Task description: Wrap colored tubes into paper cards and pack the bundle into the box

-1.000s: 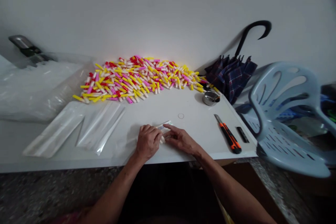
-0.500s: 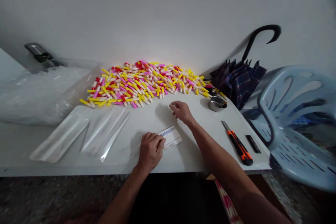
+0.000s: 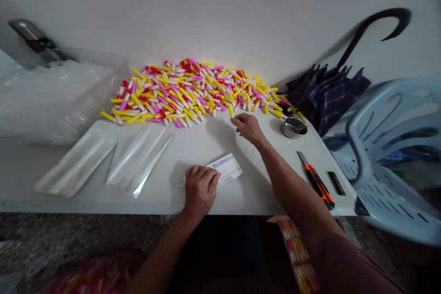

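My left hand (image 3: pixel 201 188) rests on the table with fingers curled over one end of a white card printed in blue (image 3: pixel 227 168). The card sticks out to the right of the fingers, and its held end is hidden. My right hand (image 3: pixel 248 127) is at the front edge of a pile of small yellow, pink, red and white tubes (image 3: pixel 186 92). Its fingers are bent together, with a yellow tube (image 3: pixel 230 110) right at the fingertips; I cannot tell whether they grip it. A thin ring (image 3: pixel 249 150) lies on the table below this hand.
Clear plastic sleeves (image 3: pixel 138 158) and a large clear bag (image 3: pixel 55 105) are at left. At right are a metal bowl (image 3: pixel 293 127), an orange-and-black utility knife (image 3: pixel 316 181), a small black case (image 3: pixel 336 183), a folded umbrella (image 3: pixel 324 96) and a blue chair (image 3: pixel 389 165).
My right hand has moved forward to the edge of the tube pile, uncovering the thin ring. My left hand stays on the card. The view has tilted slightly down.
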Demonstrator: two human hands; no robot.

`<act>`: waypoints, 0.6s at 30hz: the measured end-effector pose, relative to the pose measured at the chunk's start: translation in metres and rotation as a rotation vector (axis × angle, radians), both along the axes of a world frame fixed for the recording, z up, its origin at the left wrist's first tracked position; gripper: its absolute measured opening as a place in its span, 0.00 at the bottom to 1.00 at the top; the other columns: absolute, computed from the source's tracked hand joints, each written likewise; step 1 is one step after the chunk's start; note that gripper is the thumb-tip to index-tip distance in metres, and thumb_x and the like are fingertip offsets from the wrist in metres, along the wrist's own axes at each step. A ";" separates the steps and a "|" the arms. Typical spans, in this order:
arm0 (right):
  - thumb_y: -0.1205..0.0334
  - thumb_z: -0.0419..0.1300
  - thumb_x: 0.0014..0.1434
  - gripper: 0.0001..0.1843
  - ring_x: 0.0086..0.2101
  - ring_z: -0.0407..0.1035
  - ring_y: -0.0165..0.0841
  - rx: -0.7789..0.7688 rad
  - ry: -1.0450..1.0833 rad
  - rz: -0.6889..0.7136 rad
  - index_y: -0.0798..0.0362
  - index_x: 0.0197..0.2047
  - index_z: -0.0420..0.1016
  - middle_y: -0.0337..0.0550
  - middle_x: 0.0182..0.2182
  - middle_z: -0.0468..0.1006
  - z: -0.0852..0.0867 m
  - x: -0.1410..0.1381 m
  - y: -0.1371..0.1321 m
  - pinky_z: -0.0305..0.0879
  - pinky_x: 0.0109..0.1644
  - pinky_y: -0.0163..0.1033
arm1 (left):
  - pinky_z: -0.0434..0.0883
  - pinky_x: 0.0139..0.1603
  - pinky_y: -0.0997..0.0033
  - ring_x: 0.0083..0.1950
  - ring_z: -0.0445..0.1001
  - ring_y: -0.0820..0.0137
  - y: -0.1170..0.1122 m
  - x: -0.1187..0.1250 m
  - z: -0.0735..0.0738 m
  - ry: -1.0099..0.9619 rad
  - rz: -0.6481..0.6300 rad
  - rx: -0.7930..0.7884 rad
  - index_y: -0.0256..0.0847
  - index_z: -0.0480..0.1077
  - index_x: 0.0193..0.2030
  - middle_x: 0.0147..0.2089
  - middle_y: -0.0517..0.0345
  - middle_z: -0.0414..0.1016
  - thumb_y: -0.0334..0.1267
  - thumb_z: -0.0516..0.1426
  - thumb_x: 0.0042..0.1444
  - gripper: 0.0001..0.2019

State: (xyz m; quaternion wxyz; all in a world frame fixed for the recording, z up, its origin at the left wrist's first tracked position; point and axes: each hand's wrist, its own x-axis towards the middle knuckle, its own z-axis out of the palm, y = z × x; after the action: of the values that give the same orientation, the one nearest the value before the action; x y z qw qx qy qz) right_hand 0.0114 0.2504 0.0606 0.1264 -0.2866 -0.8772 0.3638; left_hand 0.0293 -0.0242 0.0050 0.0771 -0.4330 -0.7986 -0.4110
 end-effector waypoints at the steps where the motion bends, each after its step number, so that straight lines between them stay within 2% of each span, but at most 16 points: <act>1: 0.49 0.57 0.66 0.19 0.27 0.72 0.32 -0.027 -0.005 0.079 0.57 0.41 0.79 0.44 0.27 0.79 0.007 0.027 -0.002 0.65 0.33 0.35 | 0.62 0.49 0.57 0.41 0.70 0.64 -0.001 0.000 -0.001 0.006 0.005 0.014 0.44 0.75 0.37 0.38 0.58 0.80 0.38 0.57 0.68 0.08; 4: 0.48 0.59 0.66 0.19 0.25 0.69 0.30 -0.055 -0.097 0.306 0.56 0.40 0.80 0.42 0.26 0.78 0.023 0.102 -0.012 0.63 0.32 0.34 | 0.62 0.48 0.58 0.41 0.71 0.64 -0.002 0.000 -0.001 0.021 -0.004 0.043 0.44 0.75 0.37 0.37 0.59 0.80 0.38 0.57 0.68 0.08; 7: 0.51 0.61 0.65 0.16 0.26 0.68 0.29 -0.004 -0.193 0.454 0.54 0.40 0.82 0.41 0.27 0.79 0.026 0.140 -0.027 0.61 0.33 0.35 | 0.62 0.48 0.58 0.41 0.71 0.64 -0.002 -0.001 -0.001 0.031 -0.012 0.057 0.45 0.75 0.37 0.37 0.59 0.80 0.38 0.57 0.68 0.08; 9: 0.54 0.61 0.64 0.14 0.27 0.67 0.29 0.043 -0.219 0.510 0.54 0.38 0.83 0.41 0.28 0.79 0.023 0.142 -0.038 0.59 0.33 0.35 | 0.62 0.48 0.58 0.41 0.71 0.64 -0.001 0.000 -0.001 0.037 -0.018 0.058 0.45 0.75 0.37 0.37 0.59 0.81 0.39 0.57 0.68 0.08; 14: 0.60 0.62 0.62 0.11 0.29 0.67 0.30 0.059 -0.137 0.589 0.55 0.35 0.84 0.42 0.29 0.79 0.006 0.116 -0.066 0.58 0.36 0.36 | 0.64 0.49 0.58 0.41 0.71 0.64 -0.002 0.000 -0.001 0.029 -0.074 0.047 0.45 0.76 0.37 0.38 0.58 0.81 0.39 0.58 0.67 0.08; 16: 0.62 0.61 0.62 0.10 0.29 0.66 0.29 -0.026 -0.091 0.590 0.55 0.37 0.84 0.40 0.29 0.78 -0.002 0.111 -0.073 0.59 0.35 0.35 | 0.64 0.49 0.58 0.41 0.72 0.64 -0.002 -0.001 -0.002 0.017 -0.080 0.056 0.45 0.76 0.38 0.38 0.58 0.81 0.39 0.58 0.67 0.07; 18: 0.62 0.60 0.62 0.10 0.27 0.65 0.28 -0.186 -0.068 0.563 0.55 0.41 0.83 0.38 0.27 0.76 -0.011 0.112 -0.077 0.59 0.33 0.34 | 0.64 0.49 0.59 0.41 0.72 0.64 -0.002 -0.002 -0.004 -0.004 -0.071 0.064 0.45 0.76 0.38 0.38 0.59 0.81 0.38 0.59 0.66 0.06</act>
State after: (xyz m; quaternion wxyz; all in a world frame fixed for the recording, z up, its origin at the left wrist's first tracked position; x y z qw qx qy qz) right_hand 0.1233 0.1737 0.0494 -0.0359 -0.0545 -0.8888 0.4535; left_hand 0.0270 -0.0263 0.0014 0.0747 -0.4574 -0.7694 -0.4395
